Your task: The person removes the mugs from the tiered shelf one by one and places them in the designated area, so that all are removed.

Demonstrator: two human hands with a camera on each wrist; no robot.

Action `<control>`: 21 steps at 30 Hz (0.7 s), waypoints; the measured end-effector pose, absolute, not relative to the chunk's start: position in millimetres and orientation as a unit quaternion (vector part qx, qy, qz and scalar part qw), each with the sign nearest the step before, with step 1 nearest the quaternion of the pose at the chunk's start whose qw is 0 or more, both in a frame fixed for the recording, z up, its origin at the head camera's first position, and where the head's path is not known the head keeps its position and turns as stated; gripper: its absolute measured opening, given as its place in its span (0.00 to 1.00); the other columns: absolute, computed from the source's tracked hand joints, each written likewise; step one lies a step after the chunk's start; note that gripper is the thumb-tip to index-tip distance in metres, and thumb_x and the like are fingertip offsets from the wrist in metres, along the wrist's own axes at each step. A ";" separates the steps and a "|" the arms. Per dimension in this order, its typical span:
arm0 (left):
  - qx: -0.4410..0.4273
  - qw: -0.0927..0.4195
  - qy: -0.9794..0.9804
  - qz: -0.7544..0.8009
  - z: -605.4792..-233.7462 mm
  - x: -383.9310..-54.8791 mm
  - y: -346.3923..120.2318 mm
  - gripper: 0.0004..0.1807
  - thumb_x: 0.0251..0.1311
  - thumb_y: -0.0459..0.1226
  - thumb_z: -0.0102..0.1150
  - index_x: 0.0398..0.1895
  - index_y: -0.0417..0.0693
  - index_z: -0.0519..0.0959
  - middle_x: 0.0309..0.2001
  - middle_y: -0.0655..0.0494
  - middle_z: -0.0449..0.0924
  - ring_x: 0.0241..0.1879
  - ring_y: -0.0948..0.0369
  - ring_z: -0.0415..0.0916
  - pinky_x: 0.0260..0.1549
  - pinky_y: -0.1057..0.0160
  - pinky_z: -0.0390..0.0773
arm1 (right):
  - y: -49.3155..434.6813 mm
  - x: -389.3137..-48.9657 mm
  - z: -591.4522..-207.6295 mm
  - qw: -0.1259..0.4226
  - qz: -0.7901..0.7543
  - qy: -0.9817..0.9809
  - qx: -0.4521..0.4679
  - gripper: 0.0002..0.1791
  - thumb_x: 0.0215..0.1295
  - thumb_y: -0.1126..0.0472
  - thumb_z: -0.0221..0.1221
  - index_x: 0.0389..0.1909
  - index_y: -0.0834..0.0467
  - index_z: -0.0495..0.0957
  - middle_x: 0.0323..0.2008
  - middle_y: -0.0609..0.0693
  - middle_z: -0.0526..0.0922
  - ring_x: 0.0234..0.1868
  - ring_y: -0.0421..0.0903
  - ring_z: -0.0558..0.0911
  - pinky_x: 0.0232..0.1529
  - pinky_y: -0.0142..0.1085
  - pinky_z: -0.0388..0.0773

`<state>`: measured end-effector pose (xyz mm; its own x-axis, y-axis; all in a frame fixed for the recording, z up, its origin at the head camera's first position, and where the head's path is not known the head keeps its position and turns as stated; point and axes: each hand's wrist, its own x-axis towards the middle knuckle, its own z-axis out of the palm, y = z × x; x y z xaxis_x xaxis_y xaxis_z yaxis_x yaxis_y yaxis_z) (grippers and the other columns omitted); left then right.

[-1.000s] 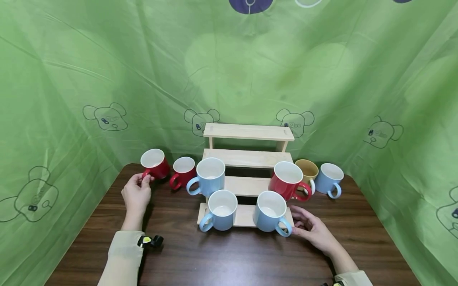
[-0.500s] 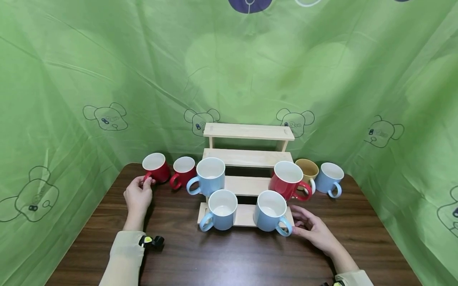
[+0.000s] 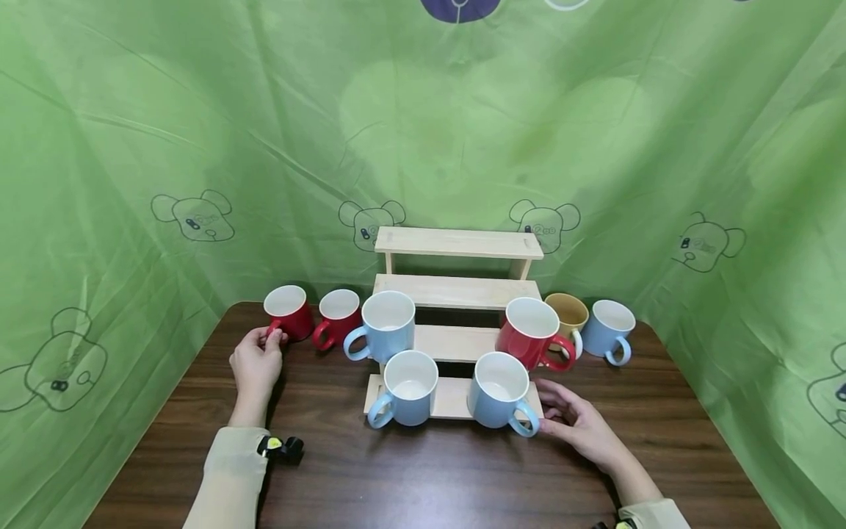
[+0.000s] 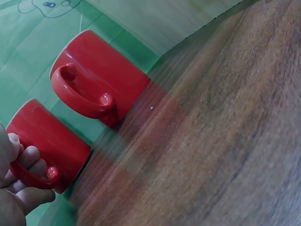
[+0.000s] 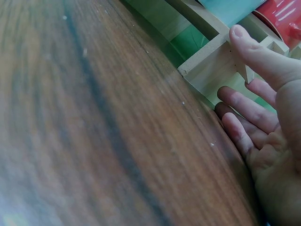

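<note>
At the table's far left, my left hand (image 3: 256, 364) pinches the handle of a red mug (image 3: 294, 316) with a white inside; the left wrist view shows thumb and fingers around that handle. The mug stands upright at the table's back edge, beside a second red mug (image 4: 101, 75). On the right, my right hand (image 3: 581, 426) holds the end of the stepped wooden display rack (image 3: 452, 400), thumb at the front corner and fingers at the side. Two light blue mugs (image 3: 411, 389) stand on its lowest step. Higher up are another light blue mug (image 3: 386, 334) and a red mug (image 3: 522, 342).
Right of the rack stand a yellow mug (image 3: 567, 312) with a white handle and a light blue mug (image 3: 603, 330). The rack's top board (image 3: 459, 242) and second board (image 3: 456, 292) bear no mugs. A green printed cloth (image 3: 423, 132) hangs behind and beside the brown table (image 3: 423, 477).
The left hand's red mug has come down and slightly to the right, level with its neighbour. My right hand and the rack have stayed in place.
</note>
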<state>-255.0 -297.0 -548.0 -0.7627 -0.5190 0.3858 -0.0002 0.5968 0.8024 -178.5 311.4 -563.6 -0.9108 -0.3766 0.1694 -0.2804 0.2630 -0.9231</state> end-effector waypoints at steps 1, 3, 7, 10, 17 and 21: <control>0.154 0.307 -0.839 -0.422 -548.2 -255.5 -296.8 0.12 0.79 0.37 0.63 0.49 0.36 0.88 0.44 0.41 0.92 0.42 0.46 0.85 0.40 0.57 0.71 | 311.6 -178.4 -563.2 0.043 -0.571 0.794 -0.204 0.36 0.72 0.72 0.68 0.78 0.67 0.68 0.63 0.66 0.85 0.50 0.45 0.87 0.51 0.33 0.84; 0.155 0.305 -0.839 -0.424 -548.1 -255.9 -296.2 0.12 0.79 0.38 0.63 0.50 0.35 0.88 0.44 0.41 0.92 0.43 0.46 0.85 0.40 0.58 0.71 | 312.6 -178.7 -563.1 0.045 -0.570 0.795 -0.204 0.36 0.72 0.72 0.68 0.78 0.67 0.67 0.63 0.67 0.84 0.50 0.45 0.87 0.51 0.33 0.84; 0.157 0.301 -0.837 -0.430 -547.1 -255.8 -295.4 0.13 0.79 0.39 0.63 0.51 0.36 0.88 0.44 0.41 0.92 0.43 0.48 0.85 0.40 0.60 0.72 | 312.9 -179.1 -563.0 0.048 -0.569 0.796 -0.201 0.36 0.72 0.72 0.68 0.78 0.67 0.68 0.63 0.65 0.85 0.50 0.45 0.87 0.51 0.33 0.85; 0.159 0.300 -0.836 -0.431 -547.0 -255.9 -295.3 0.13 0.79 0.39 0.64 0.51 0.36 0.88 0.44 0.41 0.93 0.42 0.51 0.85 0.40 0.61 0.72 | 312.3 -179.0 -562.0 0.049 -0.569 0.796 -0.200 0.36 0.73 0.71 0.68 0.78 0.66 0.68 0.63 0.64 0.85 0.50 0.45 0.87 0.51 0.33 0.85; 0.155 0.305 -0.838 -0.426 -548.3 -255.2 -297.1 0.12 0.78 0.38 0.65 0.50 0.36 0.88 0.44 0.42 0.93 0.39 0.60 0.84 0.40 0.62 0.73 | 311.9 -178.1 -560.5 0.048 -0.569 0.796 -0.204 0.36 0.73 0.71 0.68 0.78 0.67 0.67 0.63 0.65 0.84 0.50 0.45 0.87 0.51 0.33 0.85; 0.150 0.294 -0.841 -0.429 -547.8 -253.9 -300.3 0.13 0.78 0.40 0.66 0.49 0.38 0.89 0.43 0.44 0.93 0.37 0.70 0.81 0.40 0.64 0.74 | 312.1 -177.6 -561.3 0.046 -0.570 0.794 -0.205 0.36 0.73 0.72 0.68 0.78 0.67 0.67 0.63 0.66 0.84 0.50 0.44 0.87 0.51 0.33 0.85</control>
